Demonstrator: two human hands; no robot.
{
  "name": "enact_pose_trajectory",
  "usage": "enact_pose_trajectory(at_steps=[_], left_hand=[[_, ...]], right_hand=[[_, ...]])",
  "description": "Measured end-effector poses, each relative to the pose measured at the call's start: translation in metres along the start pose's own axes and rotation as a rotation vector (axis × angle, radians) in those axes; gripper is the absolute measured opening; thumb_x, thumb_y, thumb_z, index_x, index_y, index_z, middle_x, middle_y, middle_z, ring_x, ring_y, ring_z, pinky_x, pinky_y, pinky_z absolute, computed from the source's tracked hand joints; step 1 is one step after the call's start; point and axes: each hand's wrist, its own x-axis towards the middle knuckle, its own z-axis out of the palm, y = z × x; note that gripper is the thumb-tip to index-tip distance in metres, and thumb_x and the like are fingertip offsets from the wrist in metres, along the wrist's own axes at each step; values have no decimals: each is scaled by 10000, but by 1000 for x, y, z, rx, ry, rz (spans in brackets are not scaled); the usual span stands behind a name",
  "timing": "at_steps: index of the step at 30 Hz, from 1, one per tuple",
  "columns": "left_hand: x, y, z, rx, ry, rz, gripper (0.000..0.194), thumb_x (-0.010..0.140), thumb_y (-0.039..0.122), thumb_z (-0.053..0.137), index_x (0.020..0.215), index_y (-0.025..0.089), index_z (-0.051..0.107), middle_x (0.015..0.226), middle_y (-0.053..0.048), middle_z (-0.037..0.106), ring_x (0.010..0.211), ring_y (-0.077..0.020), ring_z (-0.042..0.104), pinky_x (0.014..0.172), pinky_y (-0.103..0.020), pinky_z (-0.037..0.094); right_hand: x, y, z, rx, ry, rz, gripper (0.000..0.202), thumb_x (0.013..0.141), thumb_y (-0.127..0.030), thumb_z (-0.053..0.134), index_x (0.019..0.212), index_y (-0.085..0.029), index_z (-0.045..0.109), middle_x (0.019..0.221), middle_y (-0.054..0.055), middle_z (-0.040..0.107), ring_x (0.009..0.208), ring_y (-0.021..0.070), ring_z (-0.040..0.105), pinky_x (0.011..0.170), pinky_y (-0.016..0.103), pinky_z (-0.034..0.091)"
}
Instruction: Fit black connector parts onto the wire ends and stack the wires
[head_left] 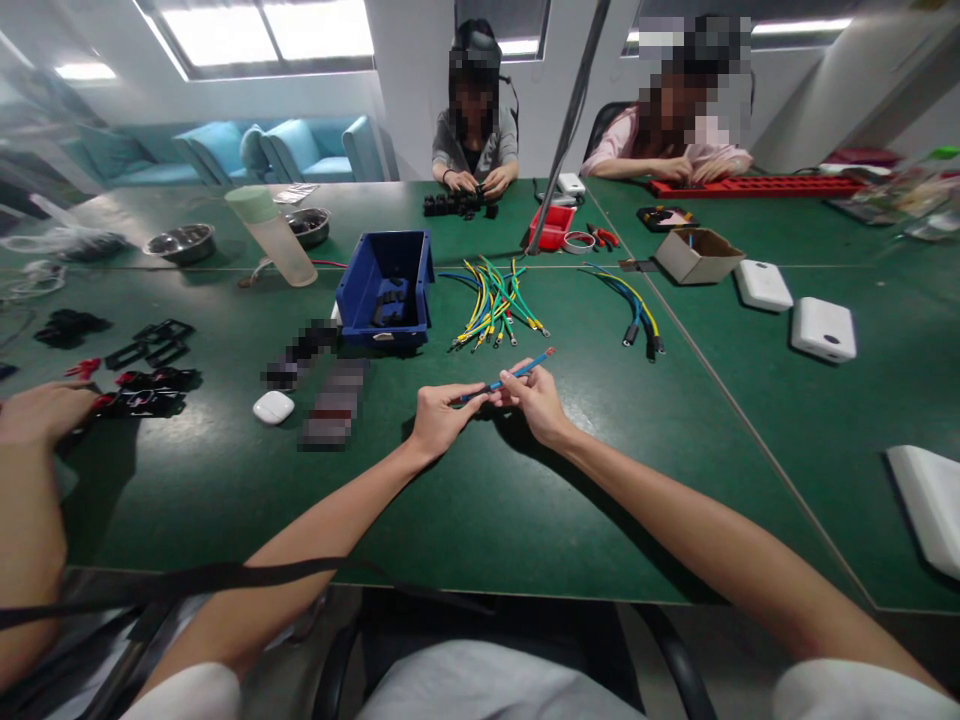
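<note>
A short blue wire (531, 364) with a reddish tip at its upper right end is held above the table between both hands. My left hand (444, 418) pinches its darker lower left part. My right hand (537, 402) grips it nearer the middle, thumb on top. Just beyond my hands lies a loose pile of yellow, green and blue wires (496, 305) with metal lugs on their ends. To its right rests a smaller bunch of wires (631, 308) with black sleeves near the lugs. A blue bin (349, 302) with black parts inside stands left of the pile.
A white earbud case (273, 407) sits left of my hands. A co-worker's hand (52, 410) touches black and red parts at far left. A bottle (274, 240), a cardboard box (697, 258) and white boxes (823, 328) stand on the green table. Two people sit opposite.
</note>
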Motion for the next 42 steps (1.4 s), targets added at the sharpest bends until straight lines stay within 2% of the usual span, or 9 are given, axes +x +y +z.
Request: enact_pose_trajectory(at_steps=[5,10,14,16,20,23,27,33,42], left_hand=[[0,1,0,14,10,5,210,770,293,707,935,169,751,914,-78,732,775,-216,697,725,-315,559],[3,-4,-1,-20,-80,-109,289,781,339,693,991,146,738,836,-82,738,625,-180,663,567,-268,527],[5,-8,-1,-93,-140,-167,342,792,360,681,1035,124,719,784,-80,734,610,-181,664,558,-270,535],[5,-8,-1,-48,-117,-119,318,801,349,672,1028,131,722,819,-83,737,636,-192,678,593,-291,554],[2,-6,-1,103,-42,126,225,828,286,646,1003,173,732,989,-81,720,845,-224,701,793,-339,567],[2,-6,-4,150,-25,218,209,824,273,653,995,183,732,983,-74,721,855,-221,702,814,-335,566],[4,-7,-5,126,-36,118,235,801,313,679,978,169,736,936,-85,728,748,-214,707,746,-331,584],[6,-12,-2,-214,-174,-147,298,850,300,595,1069,124,693,1021,-110,711,855,-239,704,751,-350,596],[7,-4,-3,-221,-246,-195,285,828,268,615,1046,100,688,1036,-126,705,842,-239,706,806,-370,586]], right_hand=[[2,0,0,10,15,18,381,727,-437,743,846,-209,462,656,9,670,599,178,677,578,278,561],[4,1,0,63,62,26,423,674,-419,782,852,-207,462,636,4,669,588,169,674,550,244,546],[4,2,1,62,84,13,412,674,-407,780,858,-212,467,655,4,677,587,172,674,554,266,554],[4,3,1,61,104,11,412,673,-406,782,858,-211,470,650,6,677,589,176,675,550,266,554],[4,3,1,55,129,13,410,673,-409,783,865,-203,484,642,18,674,576,173,669,531,248,545],[4,3,1,41,125,17,409,676,-419,778,871,-203,490,655,23,679,574,173,668,538,252,547],[4,3,1,19,145,-3,427,673,-433,774,884,-211,475,640,6,673,564,172,665,536,256,545],[4,6,3,-3,221,-82,421,692,-411,755,922,-212,464,628,-17,658,553,169,661,537,255,540],[0,4,5,-80,224,-163,376,749,-419,691,975,-222,464,597,-44,625,531,156,635,531,253,519]])
